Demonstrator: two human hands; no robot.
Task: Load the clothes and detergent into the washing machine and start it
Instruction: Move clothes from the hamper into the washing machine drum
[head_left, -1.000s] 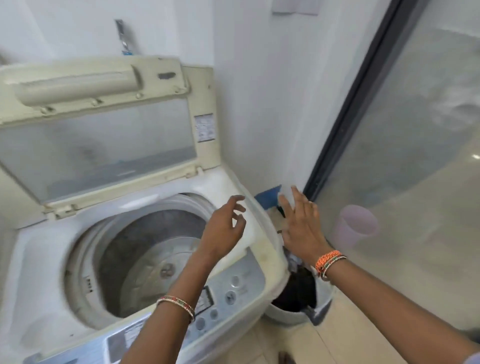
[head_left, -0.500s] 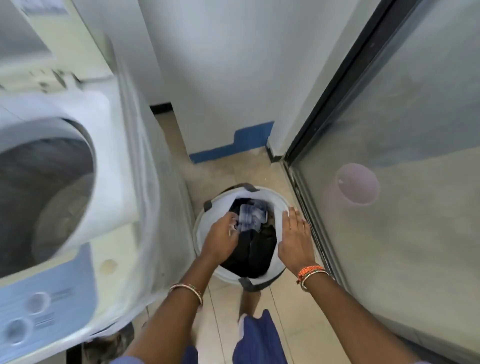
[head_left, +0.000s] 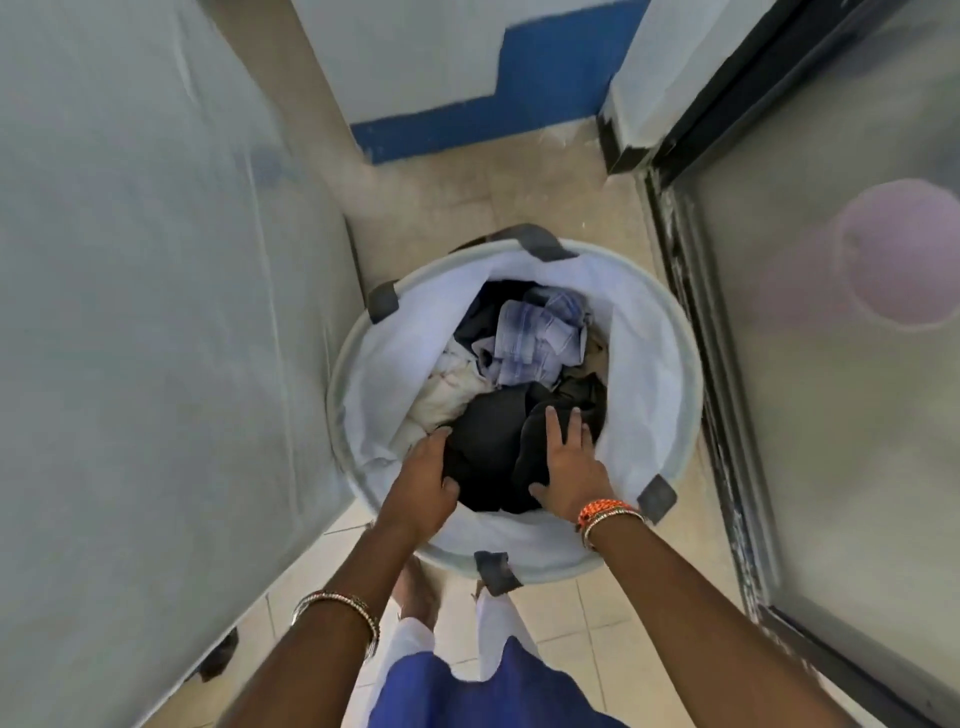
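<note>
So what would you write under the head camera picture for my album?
Both hands reach into the round laundry basket: left hand and right hand gather the dark garment beside the washing machine.

We can read no text, label, brand, number or sign anywhere here, neither on the washing machine's side (head_left: 156, 312) at the left of the frame nor on the laundry basket (head_left: 670, 374) in the middle.
</note>
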